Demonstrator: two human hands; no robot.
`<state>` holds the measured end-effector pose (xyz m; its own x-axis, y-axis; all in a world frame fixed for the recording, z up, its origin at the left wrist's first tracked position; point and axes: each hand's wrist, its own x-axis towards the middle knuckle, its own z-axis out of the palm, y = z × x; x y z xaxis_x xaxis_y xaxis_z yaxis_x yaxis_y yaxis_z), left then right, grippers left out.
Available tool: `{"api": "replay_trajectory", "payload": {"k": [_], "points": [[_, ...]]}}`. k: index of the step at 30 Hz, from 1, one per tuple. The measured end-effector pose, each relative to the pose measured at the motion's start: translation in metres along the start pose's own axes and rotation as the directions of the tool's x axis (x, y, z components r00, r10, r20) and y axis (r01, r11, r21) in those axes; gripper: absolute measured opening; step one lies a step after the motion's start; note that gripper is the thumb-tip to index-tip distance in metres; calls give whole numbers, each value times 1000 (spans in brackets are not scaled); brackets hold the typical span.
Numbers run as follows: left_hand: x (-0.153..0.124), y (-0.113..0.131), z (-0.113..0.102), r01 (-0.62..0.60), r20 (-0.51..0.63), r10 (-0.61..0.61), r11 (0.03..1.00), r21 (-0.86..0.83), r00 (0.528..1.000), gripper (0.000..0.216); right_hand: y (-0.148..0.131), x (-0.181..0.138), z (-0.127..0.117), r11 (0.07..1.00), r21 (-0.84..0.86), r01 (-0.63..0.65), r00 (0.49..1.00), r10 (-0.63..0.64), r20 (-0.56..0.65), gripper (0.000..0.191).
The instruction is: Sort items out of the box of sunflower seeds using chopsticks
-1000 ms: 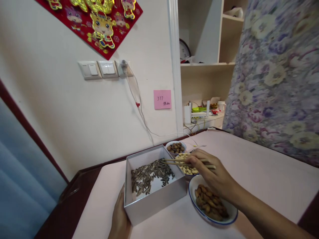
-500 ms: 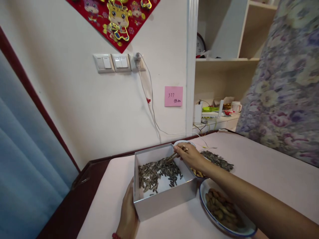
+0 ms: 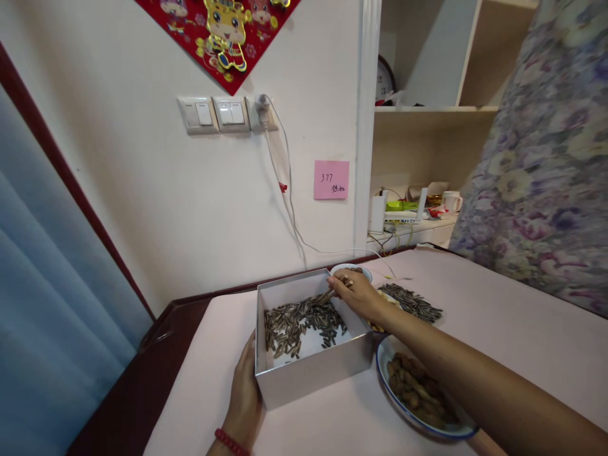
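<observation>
A white square box (image 3: 313, 373) sits on the pink table, holding a heap of striped sunflower seeds (image 3: 301, 318). My left hand (image 3: 244, 396) grips the box's near left corner. Over the box's far right side, my right hand (image 3: 357, 292) is closed round a pair of wooden chopsticks (image 3: 327, 295), whose tips dip into the seeds. Just right of the box are a blue-rimmed bowl of brown nuts (image 3: 418, 394), a loose pile of sunflower seeds (image 3: 412, 303) on the table, and a small bowl (image 3: 350, 270) behind my hand.
The table's (image 3: 513, 329) dark wooden edge (image 3: 137, 392) runs along the left beside a blue curtain. A white cable (image 3: 289, 202) hangs from the wall socket down to the table. A flowered cloth (image 3: 546, 177) rises at the right; shelves stand behind.
My right hand has swung the chopsticks from above the bowls to the box's far side, their tips now in the seeds. The camera has shifted right. My left hand stays on the box.
</observation>
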<state>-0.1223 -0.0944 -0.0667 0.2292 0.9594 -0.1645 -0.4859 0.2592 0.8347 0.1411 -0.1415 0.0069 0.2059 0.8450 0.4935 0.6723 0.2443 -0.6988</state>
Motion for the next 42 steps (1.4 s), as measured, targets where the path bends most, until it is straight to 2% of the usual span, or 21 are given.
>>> {"api": "replay_trajectory", "payload": {"k": [6, 9, 11, 14, 17, 20, 22, 26, 29, 35, 38, 42], "points": [[3, -2, -1, 0, 58, 0, 1000, 10, 998, 49, -11, -18, -15, 987, 164, -5, 996, 20, -91, 40], [5, -4, -5, -16, 65, 14, 999, 34, 998, 49, -27, -34, -39, 971, 238, 0, 986, 40, -163, 44], [7, -5, -8, -21, 65, 17, 998, 54, 998, 49, -39, -46, -64, 963, 268, 0, 971, 64, -231, 44], [8, -5, -10, -31, 57, 27, 997, 76, 998, 49, -49, -65, -111, 961, 277, 3, 921, 105, -375, 44], [5, -3, -7, -45, 53, 41, 996, 72, 998, 48, -43, -85, -152, 966, 259, -20, 831, 160, -532, 45], [2, 0, -4, -36, 45, 34, 998, 45, 998, 47, -24, -102, -174, 966, 244, -89, 748, 227, -624, 45], [0, 0, -3, -29, 40, 27, 998, 47, 999, 48, -13, -108, -177, 960, 240, -141, 736, 264, -623, 45], [1, -2, -6, -46, 62, 42, 997, 56, 997, 53, -12, -100, -162, 958, 250, -139, 754, 266, -600, 46], [2, -4, -8, -61, 80, 59, 998, 30, 995, 58, -26, -82, -138, 959, 271, -79, 809, 220, -545, 43], [3, -6, -10, -88, 130, 82, 995, 43, 988, 58, -34, -48, -68, 966, 255, -48, 958, 117, -263, 39], [2, -7, -10, -110, 129, 102, 992, 56, 986, 54, -28, -36, -34, 979, 200, -31, 990, 57, -127, 39], [0, -6, -8, -65, 111, 61, 997, 32, 992, 57, -20, -20, -2, 995, 100, 22, 1000, -20, -22, 38]]}}
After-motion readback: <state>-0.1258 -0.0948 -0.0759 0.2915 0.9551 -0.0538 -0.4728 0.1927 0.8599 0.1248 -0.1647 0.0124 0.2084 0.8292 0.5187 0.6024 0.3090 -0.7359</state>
